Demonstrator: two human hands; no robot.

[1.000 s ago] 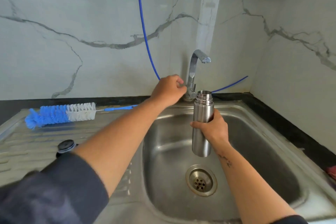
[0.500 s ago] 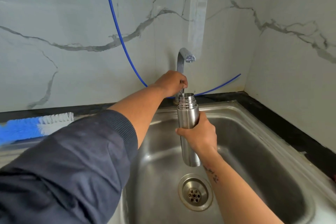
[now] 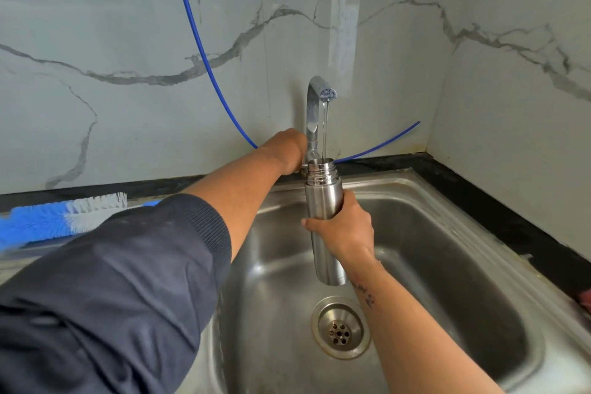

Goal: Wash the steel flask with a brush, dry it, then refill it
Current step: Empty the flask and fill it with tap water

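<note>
Steel flask (image 3: pixel 323 201) held upright over sink (image 3: pixel 447 233), mouth under tap (image 3: pixel 315 112), thin stream of water falling into it. Right hand (image 3: pixel 343 229) clamped round flask's middle, fingers wrapped about the body. Left hand (image 3: pixel 289 150) reaching behind flask to tap's base, fingers hidden, grip impossible to tell. Blue-and-white brush (image 3: pixel 57 217) lying on draining surface at left.

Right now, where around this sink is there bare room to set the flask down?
Free: the sink floor right of the drain, up to the right wall. Crowded: under the tap, where the right hand holds the steel flask and the left hand is at the tap's base. The brush takes the left drainboard.
</note>
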